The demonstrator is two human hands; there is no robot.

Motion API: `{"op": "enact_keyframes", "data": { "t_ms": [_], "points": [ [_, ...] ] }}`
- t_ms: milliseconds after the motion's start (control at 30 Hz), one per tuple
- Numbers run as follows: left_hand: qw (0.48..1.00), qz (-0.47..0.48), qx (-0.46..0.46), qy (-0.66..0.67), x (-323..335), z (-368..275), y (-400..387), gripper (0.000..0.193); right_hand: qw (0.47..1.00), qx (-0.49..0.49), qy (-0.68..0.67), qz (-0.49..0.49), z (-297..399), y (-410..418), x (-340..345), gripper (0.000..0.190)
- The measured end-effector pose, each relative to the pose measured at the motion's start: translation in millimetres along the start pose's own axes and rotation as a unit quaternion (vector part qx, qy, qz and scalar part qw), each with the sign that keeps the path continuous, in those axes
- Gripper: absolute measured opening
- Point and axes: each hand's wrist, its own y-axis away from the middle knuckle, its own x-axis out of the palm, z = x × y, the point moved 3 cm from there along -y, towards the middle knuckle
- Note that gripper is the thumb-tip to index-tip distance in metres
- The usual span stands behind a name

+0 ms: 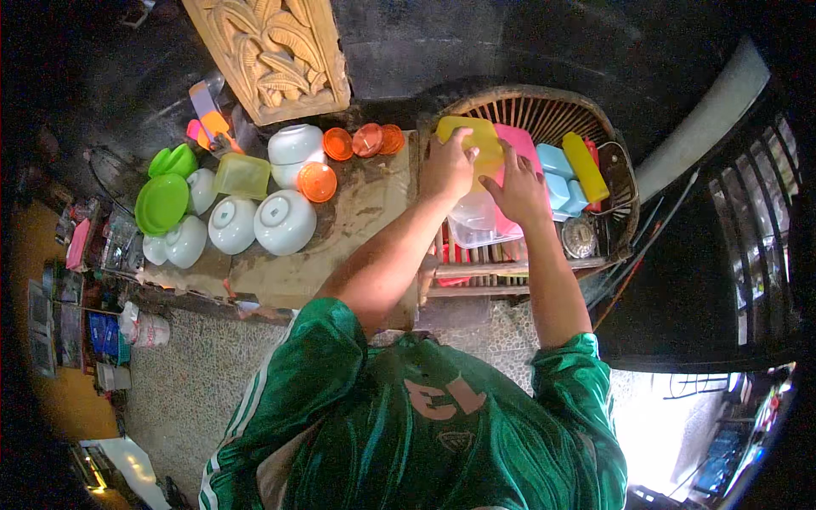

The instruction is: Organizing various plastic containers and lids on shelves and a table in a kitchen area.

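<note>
My left hand (pixel 450 164) is at the left side of a yellow plastic container (pixel 468 131) in a slatted bamboo or rattan basket (pixel 542 97). My right hand (pixel 519 185) reaches over the same container and a pink plastic one (pixel 519 143), thumb and fingers spread. Whether either hand grips the yellow container is unclear, as the fingers hide the contact. Below them lies a clear plastic container (pixel 473 223). Farther right in the basket are light blue containers (pixel 556 185), a yellow cylindrical item (pixel 585 167) and a round metal lid (pixel 579 238).
Left of the basket, the worn counter (pixel 357 236) holds several upturned white bowls (pixel 285 222), orange lids (pixel 317 182), green plastic dishes (pixel 161 204) and a pale yellow container (pixel 242 176). A carved wooden panel (pixel 280 57) stands behind. Poles (pixel 663 223) lean right of the basket.
</note>
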Motion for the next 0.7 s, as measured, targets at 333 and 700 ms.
{"op": "enact_keyframes", "data": {
  "t_ms": [333, 700],
  "points": [
    [0.957, 0.150, 0.097, -0.229, -48.2, 0.7, -7.0, 0.049, 0.994, -0.002, 0.111, -0.006, 9.3, -12.7, 6.2, 0.095],
    [0.953, -0.106, 0.257, 0.120, -214.0, 44.3, 66.7, 0.023, 0.973, -0.051, 0.048, -0.221, 115.3, 9.8, -8.9, 0.065]
  ]
}}
